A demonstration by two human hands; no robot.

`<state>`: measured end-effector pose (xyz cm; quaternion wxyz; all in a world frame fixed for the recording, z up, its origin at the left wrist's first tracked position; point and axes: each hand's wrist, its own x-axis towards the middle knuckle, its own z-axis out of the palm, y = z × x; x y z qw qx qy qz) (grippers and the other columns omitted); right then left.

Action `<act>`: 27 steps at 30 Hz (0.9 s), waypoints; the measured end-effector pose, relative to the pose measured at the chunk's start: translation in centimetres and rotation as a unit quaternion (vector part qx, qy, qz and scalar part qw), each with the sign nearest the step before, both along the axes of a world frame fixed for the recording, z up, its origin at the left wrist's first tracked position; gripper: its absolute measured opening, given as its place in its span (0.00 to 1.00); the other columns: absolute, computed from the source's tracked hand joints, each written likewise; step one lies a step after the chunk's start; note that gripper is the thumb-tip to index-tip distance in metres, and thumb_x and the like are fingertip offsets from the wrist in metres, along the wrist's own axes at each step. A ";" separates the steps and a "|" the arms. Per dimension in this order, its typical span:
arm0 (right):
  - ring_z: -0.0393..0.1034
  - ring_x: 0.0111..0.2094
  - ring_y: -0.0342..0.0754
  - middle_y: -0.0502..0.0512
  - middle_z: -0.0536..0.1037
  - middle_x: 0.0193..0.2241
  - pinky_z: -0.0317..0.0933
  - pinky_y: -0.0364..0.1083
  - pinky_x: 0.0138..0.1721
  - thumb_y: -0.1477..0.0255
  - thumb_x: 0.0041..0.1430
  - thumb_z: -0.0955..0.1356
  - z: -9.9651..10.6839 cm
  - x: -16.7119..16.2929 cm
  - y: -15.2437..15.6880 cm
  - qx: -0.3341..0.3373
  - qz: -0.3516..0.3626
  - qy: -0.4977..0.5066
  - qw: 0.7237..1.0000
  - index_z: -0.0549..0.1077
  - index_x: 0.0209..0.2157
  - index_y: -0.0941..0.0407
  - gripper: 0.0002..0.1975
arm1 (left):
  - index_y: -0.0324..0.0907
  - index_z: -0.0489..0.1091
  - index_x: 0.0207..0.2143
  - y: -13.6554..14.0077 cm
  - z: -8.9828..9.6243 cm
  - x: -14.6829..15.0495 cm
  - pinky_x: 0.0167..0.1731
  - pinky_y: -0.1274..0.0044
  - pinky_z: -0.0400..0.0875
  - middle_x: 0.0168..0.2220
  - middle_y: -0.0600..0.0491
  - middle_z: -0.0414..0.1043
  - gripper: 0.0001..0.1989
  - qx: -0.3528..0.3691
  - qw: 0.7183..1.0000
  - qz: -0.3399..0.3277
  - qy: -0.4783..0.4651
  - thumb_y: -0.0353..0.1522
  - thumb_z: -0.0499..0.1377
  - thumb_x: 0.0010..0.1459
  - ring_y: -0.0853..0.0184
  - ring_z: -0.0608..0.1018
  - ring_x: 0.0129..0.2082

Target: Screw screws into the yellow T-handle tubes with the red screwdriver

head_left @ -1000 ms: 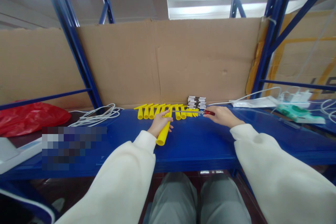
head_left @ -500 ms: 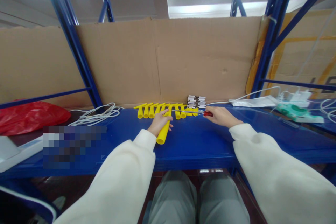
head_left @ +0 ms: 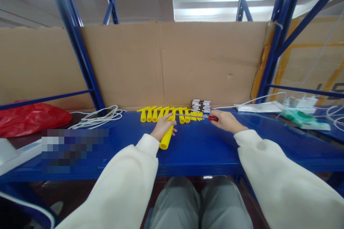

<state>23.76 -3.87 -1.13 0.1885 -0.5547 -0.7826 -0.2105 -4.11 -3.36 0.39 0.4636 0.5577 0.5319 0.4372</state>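
My left hand (head_left: pixel 161 128) is wrapped round a yellow plastic tube-shaped piece (head_left: pixel 167 139), its open round end tilted toward me. In my right hand (head_left: pixel 223 120) is a screwdriver (head_left: pixel 213 118) with a red handle and a long thin metal shaft. The shaft points left, and its tip meets the upper part of the yellow piece near my left fingers; the exact contact is too small to make out. Behind, a row of similar yellow pieces (head_left: pixel 149 115) lies on the blue table (head_left: pixel 199 146). Small yellow parts (head_left: pixel 197 116) lie under the shaft.
A stack of black-and-white packets (head_left: pixel 201 106) stands against the cardboard panel (head_left: pixel 188 64). White cables (head_left: pixel 107 117) and a red plastic bag (head_left: pixel 34 118) are on the left. To the right lie a green-and-white item (head_left: pixel 303 118) and a white strip (head_left: pixel 260 107). Blue rack posts (head_left: pixel 83 57) flank the table.
Both hands keep their grips, and the screwdriver stays at the yellow piece. The view has shifted slightly; nothing else has visibly moved.
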 end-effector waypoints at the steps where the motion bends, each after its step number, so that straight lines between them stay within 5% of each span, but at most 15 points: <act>1: 0.76 0.35 0.50 0.57 0.82 0.38 0.59 0.44 0.32 0.71 0.62 0.66 -0.1 0.1 0.1 0.008 0.004 0.001 1.000 0.76 0.36 0.54 0.06 | 0.35 0.60 0.68 0.1 0.0 0.0 0.16 0.80 0.69 0.41 0.42 0.79 0.38 0.000 1.000 -0.001 -0.001 0.22 0.63 0.55 0.72 0.75 0.17; 11: 0.78 0.38 0.53 0.58 0.84 0.39 0.65 0.45 0.36 0.64 0.66 0.66 -0.3 0.2 0.4 -0.046 0.017 0.010 0.999 0.79 0.43 0.53 0.12 | 0.35 0.60 0.68 0.4 -0.2 0.0 0.18 0.80 0.70 0.39 0.44 0.78 0.36 -0.006 1.000 0.008 -0.006 0.21 0.60 0.57 0.72 0.75 0.18; 17: 0.76 0.31 0.50 0.55 0.82 0.32 0.59 0.43 0.29 0.69 0.63 0.68 -0.5 0.0 0.4 0.000 0.002 0.016 1.000 0.75 0.38 0.53 0.04 | 0.36 0.59 0.68 0.5 -0.3 -0.1 0.17 0.80 0.70 0.36 0.47 0.78 0.36 -0.009 1.000 0.014 -0.021 0.20 0.60 0.57 0.71 0.75 0.18; 22: 0.77 0.37 0.51 0.57 0.83 0.37 0.61 0.44 0.33 0.65 0.65 0.67 -0.5 0.3 0.3 0.044 0.034 0.029 0.998 0.77 0.37 0.53 0.09 | 0.37 0.59 0.68 0.7 -0.4 -0.2 0.18 0.80 0.71 0.35 0.47 0.78 0.37 -0.010 1.000 0.008 -0.021 0.21 0.61 0.57 0.71 0.76 0.19; 27: 0.78 0.38 0.53 0.57 0.84 0.38 0.62 0.45 0.35 0.62 0.65 0.66 -0.3 0.1 0.2 0.011 0.023 0.032 0.999 0.79 0.41 0.52 0.11 | 0.37 0.57 0.69 0.9 -0.5 -0.3 0.18 0.81 0.70 0.38 0.46 0.78 0.37 -0.012 0.999 0.006 -0.031 0.23 0.62 0.58 0.72 0.76 0.19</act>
